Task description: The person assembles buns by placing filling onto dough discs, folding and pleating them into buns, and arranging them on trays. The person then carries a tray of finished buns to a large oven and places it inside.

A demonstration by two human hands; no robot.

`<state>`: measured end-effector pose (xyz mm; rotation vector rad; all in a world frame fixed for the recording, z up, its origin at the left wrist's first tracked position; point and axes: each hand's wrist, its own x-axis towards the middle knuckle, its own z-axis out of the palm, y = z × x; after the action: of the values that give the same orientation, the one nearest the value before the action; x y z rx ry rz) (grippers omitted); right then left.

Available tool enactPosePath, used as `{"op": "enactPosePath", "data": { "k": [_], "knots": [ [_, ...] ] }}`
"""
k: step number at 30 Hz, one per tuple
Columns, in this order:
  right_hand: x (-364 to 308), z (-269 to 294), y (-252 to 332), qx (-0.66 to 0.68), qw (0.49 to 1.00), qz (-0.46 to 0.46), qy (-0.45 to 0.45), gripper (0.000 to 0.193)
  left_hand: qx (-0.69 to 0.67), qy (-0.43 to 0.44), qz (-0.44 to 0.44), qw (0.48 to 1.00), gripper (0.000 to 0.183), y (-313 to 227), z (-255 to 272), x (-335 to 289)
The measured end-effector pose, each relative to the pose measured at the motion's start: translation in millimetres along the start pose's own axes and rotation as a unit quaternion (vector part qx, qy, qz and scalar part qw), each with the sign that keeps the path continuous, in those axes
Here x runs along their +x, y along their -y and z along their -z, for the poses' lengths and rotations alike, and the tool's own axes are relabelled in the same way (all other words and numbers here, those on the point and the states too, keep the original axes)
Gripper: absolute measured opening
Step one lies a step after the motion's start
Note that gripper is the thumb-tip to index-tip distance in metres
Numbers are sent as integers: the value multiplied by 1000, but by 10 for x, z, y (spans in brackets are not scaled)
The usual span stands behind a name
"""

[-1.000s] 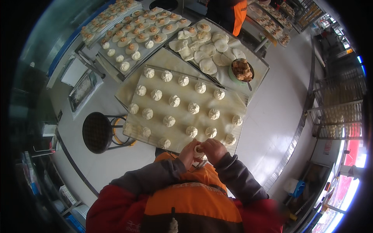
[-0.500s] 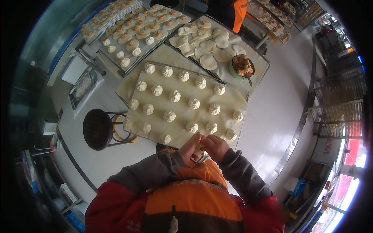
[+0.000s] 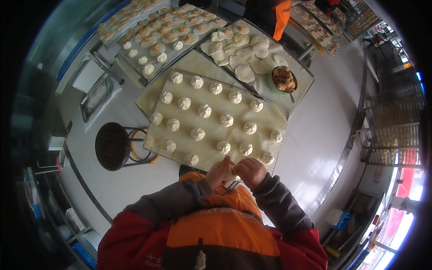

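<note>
here the left hand (image 3: 219,173) and right hand (image 3: 250,172) meet just off the near edge of the tray (image 3: 279,118), fingers pinched narrow around a small dough bun (image 3: 232,170); it is too hidden to tell its long axis or which way it points.

Nineteen pleated buns (image 3: 205,110) are being shown on the nearest tray (image 3: 279,121). One black round stool (image 3: 112,146) and one bowl of filling (image 3: 283,79) are being counted. Two hands are being seen: left hand (image 3: 219,172), right hand (image 3: 250,172).
</note>
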<state>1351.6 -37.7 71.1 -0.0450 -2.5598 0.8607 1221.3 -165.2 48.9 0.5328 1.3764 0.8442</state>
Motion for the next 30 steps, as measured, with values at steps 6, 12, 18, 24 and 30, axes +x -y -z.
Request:
{"op": "enactPosePath", "data": {
  "k": [6, 12, 18, 24, 30],
  "knots": [
    [-70, -109, 28, 78, 993, -93, -6, 8, -261, 42, -64, 962, 50, 73, 114, -89],
    [-108, -187, 37, 143, 971, -189, -6, 6, -239, -36, -169, 955, 40, 228, 79, -94],
    [-86, -188, 105, 118, 980, -160, 19, 8, -99, -16, -110, 989, 44, 171, 189, -80],
    [-51, -146, 36, 48, 996, -50, 63, 17, -255, 49, 33, 965, 57, 85, 210, -86],
    [-31, -130, 86, 39, 997, -6, 68, 31, -274, 125, 115, 947, 65, 137, 256, -30]
  ]
}}
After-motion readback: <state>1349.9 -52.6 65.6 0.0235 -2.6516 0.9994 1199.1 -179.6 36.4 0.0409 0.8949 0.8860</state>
